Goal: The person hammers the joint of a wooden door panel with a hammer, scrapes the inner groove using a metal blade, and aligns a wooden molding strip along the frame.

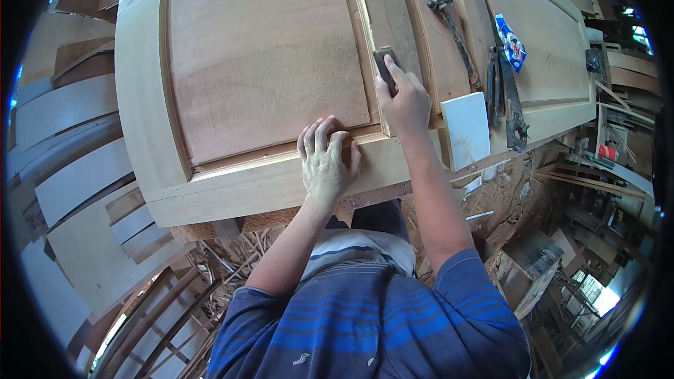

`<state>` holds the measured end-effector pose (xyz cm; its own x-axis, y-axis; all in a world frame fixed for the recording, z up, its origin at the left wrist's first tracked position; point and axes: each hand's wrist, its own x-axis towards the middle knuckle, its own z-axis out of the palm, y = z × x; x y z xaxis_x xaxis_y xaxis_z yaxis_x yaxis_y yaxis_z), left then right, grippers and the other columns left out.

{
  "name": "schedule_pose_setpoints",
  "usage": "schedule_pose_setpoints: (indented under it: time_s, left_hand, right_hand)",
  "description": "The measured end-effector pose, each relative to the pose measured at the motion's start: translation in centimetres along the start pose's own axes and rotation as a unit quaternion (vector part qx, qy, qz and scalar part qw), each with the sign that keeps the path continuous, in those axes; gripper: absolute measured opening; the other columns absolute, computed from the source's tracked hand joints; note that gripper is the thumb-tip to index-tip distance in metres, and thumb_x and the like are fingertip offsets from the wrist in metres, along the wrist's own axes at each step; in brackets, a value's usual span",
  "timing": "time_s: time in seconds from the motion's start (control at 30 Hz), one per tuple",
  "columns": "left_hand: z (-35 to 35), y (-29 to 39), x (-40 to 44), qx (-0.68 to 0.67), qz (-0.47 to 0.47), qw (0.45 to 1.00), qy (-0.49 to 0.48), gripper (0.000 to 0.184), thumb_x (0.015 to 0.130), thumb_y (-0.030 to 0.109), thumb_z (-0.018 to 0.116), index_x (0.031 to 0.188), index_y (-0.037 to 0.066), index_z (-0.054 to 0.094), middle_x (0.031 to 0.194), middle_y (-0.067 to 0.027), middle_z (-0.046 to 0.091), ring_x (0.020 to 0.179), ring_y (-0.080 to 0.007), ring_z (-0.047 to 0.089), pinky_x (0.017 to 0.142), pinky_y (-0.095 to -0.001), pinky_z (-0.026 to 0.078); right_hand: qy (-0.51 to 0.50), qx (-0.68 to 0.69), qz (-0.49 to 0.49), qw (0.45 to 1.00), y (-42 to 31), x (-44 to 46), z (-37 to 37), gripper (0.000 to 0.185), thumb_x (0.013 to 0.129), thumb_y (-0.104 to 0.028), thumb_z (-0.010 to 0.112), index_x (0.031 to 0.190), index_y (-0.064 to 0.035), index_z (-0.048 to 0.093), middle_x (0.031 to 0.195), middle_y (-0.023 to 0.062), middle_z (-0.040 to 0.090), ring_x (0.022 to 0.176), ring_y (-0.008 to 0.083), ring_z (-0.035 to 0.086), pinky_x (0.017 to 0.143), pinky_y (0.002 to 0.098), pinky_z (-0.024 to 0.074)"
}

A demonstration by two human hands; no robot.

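Note:
A wooden panelled door [267, 49] lies flat in front of me. My right hand [408, 104] grips a dark sanding block [383, 58], which rests on the narrow upright moulding beside the large panel. The index finger is stretched along the block's top. My left hand [326, 163] lies on the door's near rail at the panel's lower edge, fingers bent slightly and apart, holding nothing. To the right of my right hand, a white square piece [466, 130] overhangs the near rail.
On the door's right half lie a hammer [458, 38], a blue-and-white packet [511, 43] and dark metal tools [514, 109]. Boards [84, 175] are stacked at the left. Wood shavings [235, 267] cover the ground below, with timber scraps [597, 186] at the right.

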<state>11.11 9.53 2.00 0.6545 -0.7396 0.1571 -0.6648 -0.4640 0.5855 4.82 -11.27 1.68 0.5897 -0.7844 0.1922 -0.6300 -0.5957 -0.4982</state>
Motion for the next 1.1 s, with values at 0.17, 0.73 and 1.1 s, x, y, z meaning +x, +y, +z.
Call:
schedule_pose_setpoints:
  time_s: [0.17,0.73,1.1]
  left_hand:
    - [0.1,-0.1,0.1,0.005,-0.007,1.0,-0.006,0.026,0.094,0.025,0.083,0.116,0.014,0.075,0.151,-0.0126,0.059,0.15,-0.0371,0.049,0.131,-0.0559,0.033]
    - [1.0,-3.1,11.2,-0.023,0.129,0.989,-0.067,0.063,0.085,0.018,0.083,0.147,0.01,0.068,0.163,-0.0084,0.06,0.154,-0.033,0.05,0.132,-0.0531,0.032]
    - [2.3,-4.7,20.2,0.034,0.216,0.952,-0.215,0.061,0.095,0.031,0.076,0.153,0.013,0.069,0.178,-0.0021,0.047,0.17,-0.027,0.032,0.142,-0.0538,0.016]
  right_hand:
    - [-0.041,0.002,0.057,0.998,-1.3,-1.4,-0.9,0.048,0.101,-0.033,0.078,0.147,-0.0181,0.077,0.093,0.015,0.072,0.083,0.0382,0.076,0.074,0.0523,0.063]
    - [-0.029,0.018,0.068,0.997,-2.3,3.1,0.2,0.049,0.101,-0.032,0.077,0.148,-0.0186,0.075,0.094,0.0147,0.071,0.082,0.0369,0.077,0.073,0.0512,0.063]
    - [-0.05,0.041,0.058,0.996,-2.3,6.6,0.5,0.051,0.1,-0.029,0.079,0.149,-0.0205,0.075,0.093,0.0113,0.07,0.081,0.0353,0.076,0.072,0.0488,0.0635]
